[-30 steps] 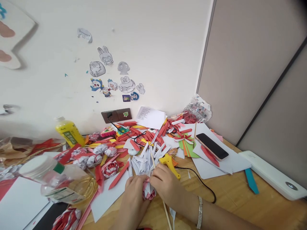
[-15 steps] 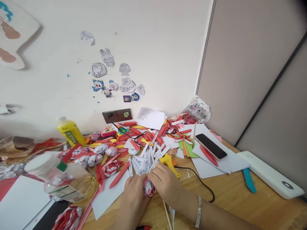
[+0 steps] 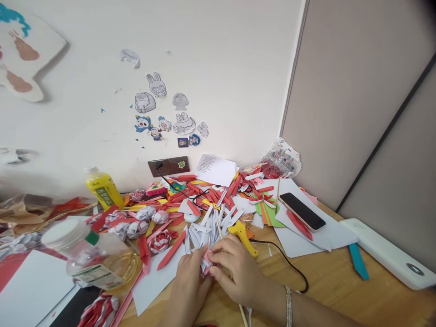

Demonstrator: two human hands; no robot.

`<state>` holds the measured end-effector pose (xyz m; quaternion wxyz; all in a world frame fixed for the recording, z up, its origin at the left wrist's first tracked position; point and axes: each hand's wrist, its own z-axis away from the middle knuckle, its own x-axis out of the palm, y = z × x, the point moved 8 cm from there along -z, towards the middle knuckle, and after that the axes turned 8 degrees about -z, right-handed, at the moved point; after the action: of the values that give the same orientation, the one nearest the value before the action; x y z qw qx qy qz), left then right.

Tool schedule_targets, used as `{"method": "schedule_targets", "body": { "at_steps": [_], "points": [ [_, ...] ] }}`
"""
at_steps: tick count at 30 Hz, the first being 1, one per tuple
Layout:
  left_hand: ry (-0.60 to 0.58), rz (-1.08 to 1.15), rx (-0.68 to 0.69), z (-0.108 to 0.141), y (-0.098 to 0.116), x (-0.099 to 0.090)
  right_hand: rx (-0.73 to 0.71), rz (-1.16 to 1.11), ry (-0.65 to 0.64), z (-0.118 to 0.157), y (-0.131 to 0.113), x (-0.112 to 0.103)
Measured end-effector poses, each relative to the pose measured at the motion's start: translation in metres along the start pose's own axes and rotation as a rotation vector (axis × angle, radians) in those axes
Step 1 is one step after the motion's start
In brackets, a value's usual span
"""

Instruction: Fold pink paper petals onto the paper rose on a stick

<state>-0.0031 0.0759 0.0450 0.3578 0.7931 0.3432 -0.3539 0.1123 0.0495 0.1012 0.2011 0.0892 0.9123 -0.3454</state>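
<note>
Between my two hands is a small folded paper flower (image 3: 206, 263) in pink and white, partly covered by fingers. My left hand (image 3: 190, 277) is closed around its left side. From the right, my right hand (image 3: 235, 268) pinches the flower with thumb and fingertips. A thin wooden stick (image 3: 243, 314) runs beneath or through the right hand; I cannot tell if it is gripped. Just beyond the hands lies a heap of folded white paper strips (image 3: 204, 229). A yellow hot glue gun (image 3: 245, 240) rests right behind the right hand.
To the left stand a clear plastic jar (image 3: 102, 259) and a yellow bottle (image 3: 105, 188). Several red-and-white paper flowers (image 3: 160, 240) and red strips cover the back. Farther right are a phone (image 3: 302, 211) on paper sheets, a black cord (image 3: 293, 261) and a long white device (image 3: 384, 252).
The right hand's fingers have shifted and spread a little, now pinching the flower's side and showing more of its pink paper. The whole view has moved slightly.
</note>
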Motion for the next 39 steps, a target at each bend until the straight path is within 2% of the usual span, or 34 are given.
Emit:
{"method": "schedule_targets", "body": {
  "at_steps": [5,10,12,15,17,20,27,32,36,39],
  "points": [
    [-0.045,0.035,-0.084,-0.003,-0.001,0.0,0.122,-0.092,0.034,-0.001,0.011,-0.002],
    [-0.069,0.053,-0.139,-0.005,-0.002,-0.002,0.17,-0.164,-0.013,-0.003,0.018,0.0],
    [-0.066,0.06,-0.151,-0.007,-0.002,-0.004,0.263,-0.265,0.051,0.0,0.032,-0.002],
    [-0.047,0.051,-0.151,-0.01,-0.003,-0.007,0.509,-0.534,0.171,0.011,0.064,0.002],
    [-0.02,0.027,-0.119,-0.011,-0.002,-0.009,0.612,-0.665,0.16,0.017,0.076,0.014],
    [0.022,-0.027,-0.04,-0.009,0.0,-0.009,0.694,-0.721,0.18,0.024,0.085,0.023],
    [0.093,-0.142,0.111,-0.005,0.011,-0.012,0.692,-0.705,0.276,0.021,0.097,0.011],
    [0.122,-0.188,0.159,-0.007,0.019,-0.024,0.664,-0.739,0.229,0.016,0.094,0.006],
    [0.101,-0.213,0.231,-0.008,0.023,-0.022,0.64,-0.718,0.187,0.015,0.087,0.009],
    [0.098,-0.197,0.23,-0.008,0.019,-0.02,0.619,-0.684,0.162,0.014,0.081,0.01]
  ]
}}
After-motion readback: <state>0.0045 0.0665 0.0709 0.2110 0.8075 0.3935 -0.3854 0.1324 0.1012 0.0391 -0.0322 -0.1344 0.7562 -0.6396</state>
